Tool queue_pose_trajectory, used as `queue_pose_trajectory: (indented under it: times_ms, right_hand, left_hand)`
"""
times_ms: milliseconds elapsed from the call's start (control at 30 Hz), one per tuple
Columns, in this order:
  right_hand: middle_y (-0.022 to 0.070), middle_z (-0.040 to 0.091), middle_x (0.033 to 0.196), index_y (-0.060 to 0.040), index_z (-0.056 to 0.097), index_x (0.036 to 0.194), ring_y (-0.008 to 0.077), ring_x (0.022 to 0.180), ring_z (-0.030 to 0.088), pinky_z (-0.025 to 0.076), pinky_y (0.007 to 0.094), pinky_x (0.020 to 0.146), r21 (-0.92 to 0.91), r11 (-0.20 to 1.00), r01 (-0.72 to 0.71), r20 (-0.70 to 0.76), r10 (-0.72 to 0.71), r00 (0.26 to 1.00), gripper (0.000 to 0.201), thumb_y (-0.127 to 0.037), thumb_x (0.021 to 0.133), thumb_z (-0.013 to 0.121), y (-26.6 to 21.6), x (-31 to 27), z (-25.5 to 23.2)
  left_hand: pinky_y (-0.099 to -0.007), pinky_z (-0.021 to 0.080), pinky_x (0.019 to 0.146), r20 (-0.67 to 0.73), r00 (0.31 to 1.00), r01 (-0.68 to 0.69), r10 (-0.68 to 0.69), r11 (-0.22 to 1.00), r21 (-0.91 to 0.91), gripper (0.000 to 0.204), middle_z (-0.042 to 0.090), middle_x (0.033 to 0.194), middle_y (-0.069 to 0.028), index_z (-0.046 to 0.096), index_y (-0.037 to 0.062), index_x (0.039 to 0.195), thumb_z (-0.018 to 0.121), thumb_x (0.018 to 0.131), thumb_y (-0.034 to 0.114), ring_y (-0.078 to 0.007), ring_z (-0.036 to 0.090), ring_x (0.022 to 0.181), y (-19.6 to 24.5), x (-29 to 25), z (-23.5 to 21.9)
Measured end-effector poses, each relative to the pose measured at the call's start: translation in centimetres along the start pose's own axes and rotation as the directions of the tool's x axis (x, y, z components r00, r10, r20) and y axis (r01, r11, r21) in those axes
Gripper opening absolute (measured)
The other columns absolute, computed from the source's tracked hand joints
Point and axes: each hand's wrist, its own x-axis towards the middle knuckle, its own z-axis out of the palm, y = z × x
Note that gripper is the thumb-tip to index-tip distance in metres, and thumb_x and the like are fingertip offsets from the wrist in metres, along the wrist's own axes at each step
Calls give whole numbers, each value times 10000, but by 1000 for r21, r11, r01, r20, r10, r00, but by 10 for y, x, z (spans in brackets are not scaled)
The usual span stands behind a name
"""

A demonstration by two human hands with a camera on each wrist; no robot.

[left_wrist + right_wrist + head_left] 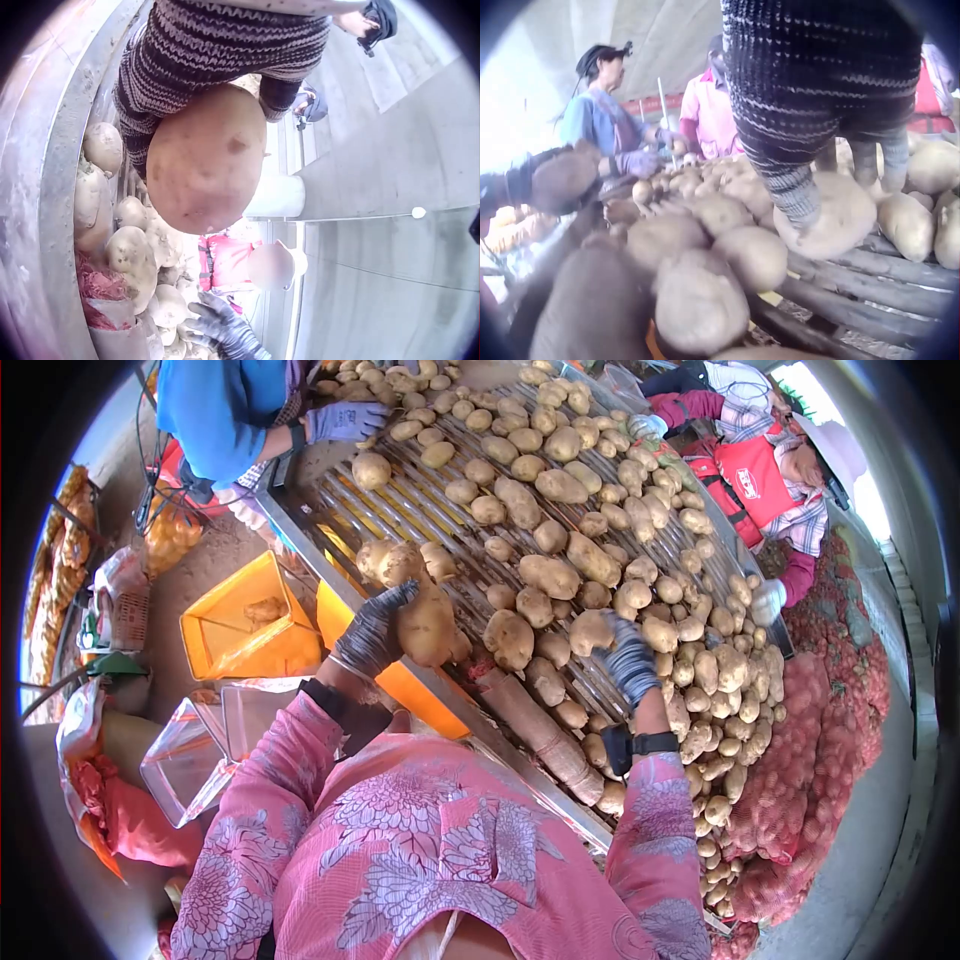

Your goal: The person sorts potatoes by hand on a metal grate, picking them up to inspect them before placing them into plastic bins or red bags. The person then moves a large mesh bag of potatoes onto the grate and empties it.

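My left hand point(372, 632), in a dark striped glove, grips a large potato point(425, 626) above the near metal edge of the sorting table. The left wrist view shows that big potato point(210, 165) with the knitted fingers curled around its upper part. Out over the rollers, my right hand point(631, 663) has its fingertips on a potato point(590, 632). From the right wrist, the gloved thumb and fingers point(799, 199) straddle this potato point(840, 221), which sits on the bars among others.
Potatoes cover the roller table point(440, 510). A wrapped cylinder point(540, 735) lies along its near side. An orange crate point(250, 620) and clear bins point(190, 760) stand at left. Other people work across the table, one with a purple glove point(345, 422). Red net sacks point(830, 760) lie at right.
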Motion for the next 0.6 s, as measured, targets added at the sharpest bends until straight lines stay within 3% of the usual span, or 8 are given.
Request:
queue_pose_trajectory:
  times_ms: [100, 167, 333, 400, 433, 467, 533, 600]
  right_hand:
    - [141, 321, 1410, -256, 434, 1307, 389, 1186, 440, 391, 434, 988, -467, 883, 36, 36, -21, 999, 672, -133, 699, 693, -30, -6, 21]
    - [122, 257, 1449, -275, 396, 1332, 402, 1208, 412, 383, 471, 981, -505, 863, 33, 9, -33, 999, 720, -161, 691, 704, -30, 1, 29]
    - [157, 394, 1350, -173, 445, 1285, 371, 1146, 468, 410, 398, 975, -512, 859, -25, -47, 1, 999, 742, -153, 625, 783, -36, 14, 29]
    - [137, 450, 1261, -103, 451, 1233, 297, 1096, 498, 454, 373, 921, 72, 996, -51, -83, 57, 995, 723, -115, 601, 803, -13, 18, 30]
    - [121, 473, 1215, -74, 450, 1211, 260, 1065, 512, 476, 358, 894, 399, 916, -51, -75, 89, 993, 718, -96, 591, 811, 3, 19, 35]
    - [106, 496, 1169, -45, 449, 1189, 223, 1035, 525, 498, 343, 866, 655, 754, -46, -68, 120, 990, 713, -77, 580, 819, -3, 14, 30]
    - [130, 494, 1141, -50, 425, 1207, 262, 984, 543, 560, 404, 755, 973, 203, 112, -130, 80, 988, 640, -138, 675, 770, -32, -17, 14]
    - [135, 503, 1164, -22, 386, 1263, 264, 1075, 511, 504, 421, 859, 999, 7, 51, -51, -69, 996, 621, -244, 766, 684, -55, -36, 7]
  left_hand:
    - [-416, 481, 886, 147, 984, 118, -99, 985, -123, 333, 620, 1015, -140, 535, -24, 1093, 592, 812, 145, -282, 608, 947, 3, -4, -3]
    - [-417, 476, 898, 182, 983, 50, -31, 994, -96, 313, 621, 1010, -136, 553, -29, 1063, 593, 791, 121, -275, 608, 948, 4, -7, -8]
    - [-391, 484, 890, 233, 971, -30, 51, 995, -95, 343, 612, 1025, -100, 546, 26, 1109, 617, 776, 71, -248, 598, 979, 1, -1, -35]
    - [-376, 490, 871, 218, 973, -70, 77, 997, -38, 316, 604, 1017, -91, 532, 30, 1087, 606, 784, 79, -235, 600, 963, 13, -17, -10]
    - [-361, 496, 852, 203, 975, -98, 91, 995, 23, 289, 596, 1009, -83, 518, 34, 1065, 595, 791, 87, -221, 602, 948, 12, -19, 3]
    - [-382, 494, 864, 254, 962, -121, 100, 990, 70, 461, 575, 1100, -117, 445, 22, 1205, 620, 789, 115, -254, 591, 1004, 10, -18, -1]
    - [-407, 495, 867, 320, 938, -149, 131, 988, 35, 538, 575, 1113, -149, 435, 10, 1239, 654, 778, 181, -275, 592, 1003, 4, -13, 2]
    - [-428, 514, 827, 248, 969, 28, -14, 998, -55, 617, 588, 1094, -186, 456, 6, 1224, 691, 769, 351, -307, 614, 946, -5, 2, -14]
